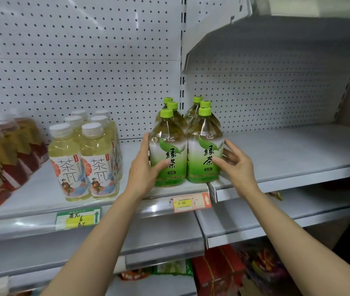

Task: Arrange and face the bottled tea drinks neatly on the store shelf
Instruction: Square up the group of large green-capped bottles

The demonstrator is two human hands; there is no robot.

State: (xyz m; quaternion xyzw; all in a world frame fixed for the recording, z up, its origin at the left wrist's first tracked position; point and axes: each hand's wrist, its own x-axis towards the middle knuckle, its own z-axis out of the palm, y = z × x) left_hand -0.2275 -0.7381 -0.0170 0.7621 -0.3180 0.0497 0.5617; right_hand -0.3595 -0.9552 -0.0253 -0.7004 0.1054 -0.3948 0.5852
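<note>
Two rows of green tea bottles with lime caps stand at the front edge of the grey shelf (41,195). My left hand (144,167) grips the front left green tea bottle (169,154), thumb across its label. My right hand (237,165) holds the front right green tea bottle (206,150) from its right side, thumb on the label. Both front labels face me. More green tea bottles stand behind them, mostly hidden.
Pale yellow tea bottles with white caps (84,159) stand in two rows to the left. Shrink-wrapped amber bottles with red labels (3,159) sit at the far left. The right-hand shelf (297,150) holds nothing. Price tags (191,202) hang on the shelf edge. Snack packs (218,272) lie below.
</note>
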